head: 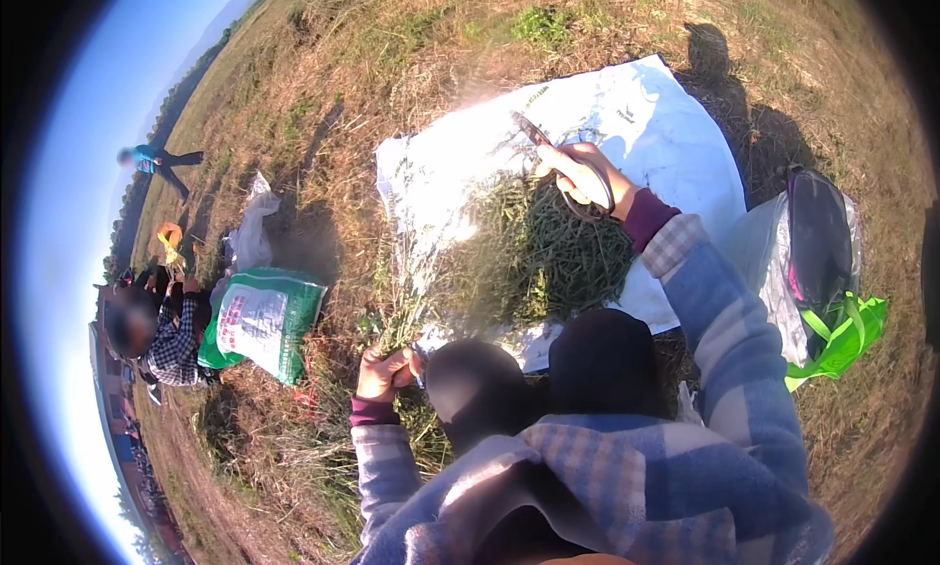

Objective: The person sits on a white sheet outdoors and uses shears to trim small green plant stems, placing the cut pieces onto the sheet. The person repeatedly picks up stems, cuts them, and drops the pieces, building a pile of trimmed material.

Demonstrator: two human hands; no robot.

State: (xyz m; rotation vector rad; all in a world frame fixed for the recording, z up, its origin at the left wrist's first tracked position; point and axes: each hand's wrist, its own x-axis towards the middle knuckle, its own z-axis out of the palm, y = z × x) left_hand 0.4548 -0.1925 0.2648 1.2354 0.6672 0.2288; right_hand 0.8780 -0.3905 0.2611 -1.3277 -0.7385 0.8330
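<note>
My left hand (385,370) grips the lower ends of a bunch of leafy plant stems (411,300) at the near left edge of a white plastic sheet (698,154). The stems rise from the fist over the sheet's left side. My right hand (584,174) holds a pair of scissors (534,133) by the handles, blades pointing up and left over the sheet; whether the blades are apart is hard to tell. Beneath and beside that hand lies a heap of green cut sprigs (580,249). My dark-clothed knees (606,359) are at the sheet's near edge.
A green and white sack (268,323) bearing writing stands left, near a person in a checked shirt (172,348). Another person (158,161) is farther off. At right are a dark bag (819,234) in clear plastic and a bright green bag (844,341). Cut plants (316,455) lie on dry grass.
</note>
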